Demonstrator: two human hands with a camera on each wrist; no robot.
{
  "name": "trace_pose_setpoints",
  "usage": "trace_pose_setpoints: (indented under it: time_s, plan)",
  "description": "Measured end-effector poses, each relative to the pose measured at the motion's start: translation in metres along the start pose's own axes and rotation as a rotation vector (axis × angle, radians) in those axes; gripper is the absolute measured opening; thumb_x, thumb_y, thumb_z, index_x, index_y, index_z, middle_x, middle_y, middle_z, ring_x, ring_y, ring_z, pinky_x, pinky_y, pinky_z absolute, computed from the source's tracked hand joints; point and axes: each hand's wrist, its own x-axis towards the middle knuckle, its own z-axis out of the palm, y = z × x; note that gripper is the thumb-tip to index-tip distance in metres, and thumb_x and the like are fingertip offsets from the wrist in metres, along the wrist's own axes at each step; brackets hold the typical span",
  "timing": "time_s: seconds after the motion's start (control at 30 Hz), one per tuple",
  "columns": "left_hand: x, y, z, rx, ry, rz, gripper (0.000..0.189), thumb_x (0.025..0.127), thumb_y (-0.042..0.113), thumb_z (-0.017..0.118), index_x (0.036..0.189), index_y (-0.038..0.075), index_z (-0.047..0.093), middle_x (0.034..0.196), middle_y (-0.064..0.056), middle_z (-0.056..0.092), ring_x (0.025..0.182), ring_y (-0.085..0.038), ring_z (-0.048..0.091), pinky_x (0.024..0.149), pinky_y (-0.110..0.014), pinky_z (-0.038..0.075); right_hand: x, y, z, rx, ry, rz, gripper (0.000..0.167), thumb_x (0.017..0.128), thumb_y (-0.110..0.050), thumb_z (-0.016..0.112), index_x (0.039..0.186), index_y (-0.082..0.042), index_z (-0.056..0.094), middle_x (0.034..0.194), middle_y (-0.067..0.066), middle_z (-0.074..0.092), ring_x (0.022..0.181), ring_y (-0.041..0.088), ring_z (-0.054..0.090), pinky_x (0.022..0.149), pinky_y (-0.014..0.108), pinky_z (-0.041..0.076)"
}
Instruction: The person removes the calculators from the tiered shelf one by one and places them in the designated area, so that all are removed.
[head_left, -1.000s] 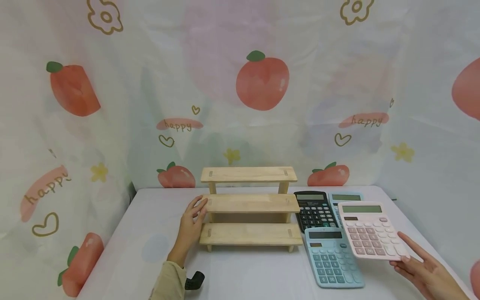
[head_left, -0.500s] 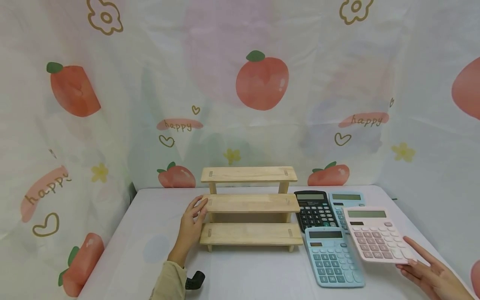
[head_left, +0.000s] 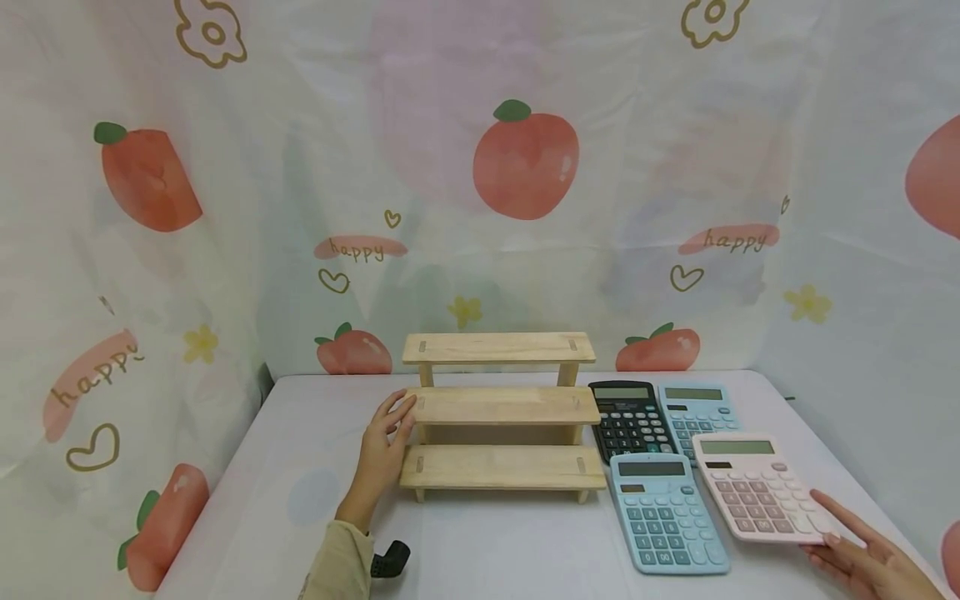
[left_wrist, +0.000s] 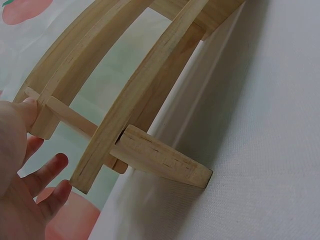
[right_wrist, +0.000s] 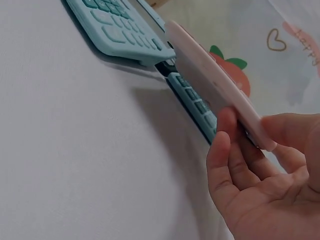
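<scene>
A pale wooden three-tier display stand [head_left: 502, 471] stands mid-table. My left hand [head_left: 384, 450] holds the left end of its middle board; in the left wrist view the thumb [left_wrist: 29, 111] lies against that board's end. In my right hand [head_left: 873, 554] is a pink calculator [head_left: 757, 483], pinched by its lower right corner. The right wrist view shows it tilted, thumb on its key side and fingers underneath, with a shadow on the cloth below. A light blue calculator [head_left: 667, 517] lies just left of it, in front of a black calculator [head_left: 630, 417] and another light blue calculator [head_left: 697, 400].
A black curved object [head_left: 390, 560] lies beside my left sleeve [head_left: 341, 562], partly hidden by it. White cloth covers the table [head_left: 495, 550]. A fruit-printed curtain [head_left: 525, 275] encloses the back and both sides.
My right hand has moved right and toward me, lowering the pink calculator and uncovering more of the rear light blue one. The left hand and the stand stay put.
</scene>
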Motion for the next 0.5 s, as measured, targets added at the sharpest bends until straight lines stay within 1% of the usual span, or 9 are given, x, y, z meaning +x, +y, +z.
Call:
trace_pose_setpoints:
  time_s: [0.1,0.17,0.3,0.33,0.37,0.5]
  plan:
    - [0.000,0.000,0.000,-0.002,0.001,0.002,0.039,0.103,0.018,0.059,0.138,0.001,0.061,0.152,-0.017,0.050,0.139,-0.041,0.049,0.097,-0.056,0.050,0.000,0.001,-0.002,-0.007,0.045,0.054,0.051,0.109,-0.014,0.045,0.100,-0.062,0.061,0.094,-0.032,0.060,0.098,-0.003,0.065,0.088,0.026,0.058]
    - [0.000,0.000,0.000,0.002,0.002,0.005,0.039,0.103,0.018,0.059,0.138,0.001,0.061,0.152,-0.017,0.050,0.139,-0.041,0.049,0.096,-0.055,0.050,0.000,0.002,-0.003,-0.012,0.084,0.092,0.049,0.107,-0.017,0.050,0.097,-0.064,0.060,0.092,-0.031,0.060,0.097,-0.001,0.065,0.089,0.027,0.058]
    - [0.000,0.000,0.001,0.009,0.003,0.008,0.038,0.103,0.017,0.059,0.137,0.001,0.062,0.152,-0.017,0.051,0.139,-0.040,0.050,0.096,-0.054,0.050,0.000,0.006,-0.006,-0.014,0.098,0.117,0.049,0.106,-0.016,0.054,0.097,-0.064,0.060,0.091,-0.030,0.059,0.096,0.000,0.066,0.091,0.028,0.058]
    - [0.000,0.000,0.001,0.011,0.003,0.010,0.038,0.103,0.017,0.059,0.137,0.001,0.062,0.152,-0.018,0.051,0.139,-0.041,0.050,0.095,-0.054,0.050,0.000,0.007,-0.006,-0.017,0.095,0.117,0.050,0.105,-0.016,0.054,0.097,-0.065,0.060,0.091,-0.030,0.059,0.096,0.000,0.066,0.090,0.028,0.058]
    - [0.000,0.000,0.001,0.011,0.003,0.010,0.038,0.103,0.017,0.059,0.137,0.000,0.062,0.152,-0.018,0.051,0.139,-0.041,0.050,0.095,-0.053,0.050,0.000,0.008,-0.008,-0.016,0.064,0.105,0.051,0.106,-0.014,0.052,0.099,-0.065,0.060,0.093,-0.031,0.059,0.097,0.000,0.066,0.091,0.028,0.058]
    - [-0.001,0.000,0.001,0.011,0.002,0.006,0.038,0.103,0.017,0.059,0.137,0.000,0.062,0.152,-0.018,0.051,0.139,-0.041,0.049,0.095,-0.052,0.050,0.000,0.010,-0.009,-0.005,-0.014,0.082,0.056,0.108,-0.011,0.045,0.102,-0.064,0.062,0.096,-0.030,0.061,0.097,0.002,0.067,0.089,0.027,0.058]
